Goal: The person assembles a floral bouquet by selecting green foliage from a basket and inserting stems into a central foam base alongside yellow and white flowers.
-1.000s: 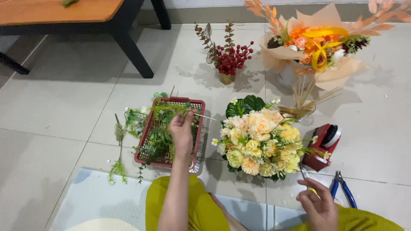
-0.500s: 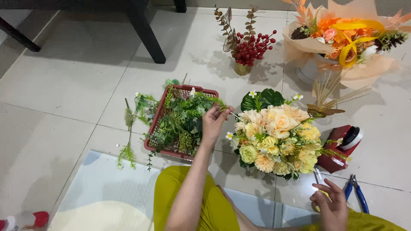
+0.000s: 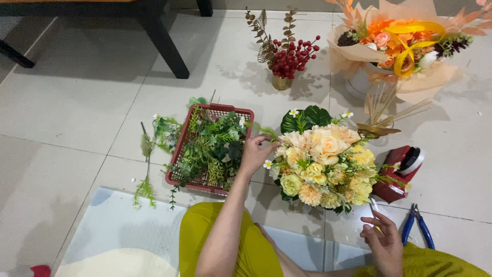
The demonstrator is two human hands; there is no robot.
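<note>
A round arrangement of cream and yellow artificial flowers (image 3: 325,161) stands on the tiled floor in front of me. My left hand (image 3: 254,153) is at its left side, pinching a small green sprig (image 3: 267,133) that touches the flowers. A red plastic basket (image 3: 177,156) full of green foliage sits just left of that hand. My right hand (image 3: 383,241) rests low near my knee, fingers curled on a small metal tool (image 3: 373,205) whose kind I cannot make out.
Blue-handled pliers (image 3: 417,225) lie at the right, beside a red tape dispenser (image 3: 402,172). Behind stand a red berry vase (image 3: 287,59), an orange wrapped bouquet (image 3: 400,48) and bamboo sticks (image 3: 392,105). Loose green stems (image 3: 147,164) lie left of the basket. Dark table legs (image 3: 161,38) rise at the back left.
My left hand left the foliage basket and moved right to the flower arrangement with a green sprig. The view shifted down and left. The right hand stayed near my knee.
</note>
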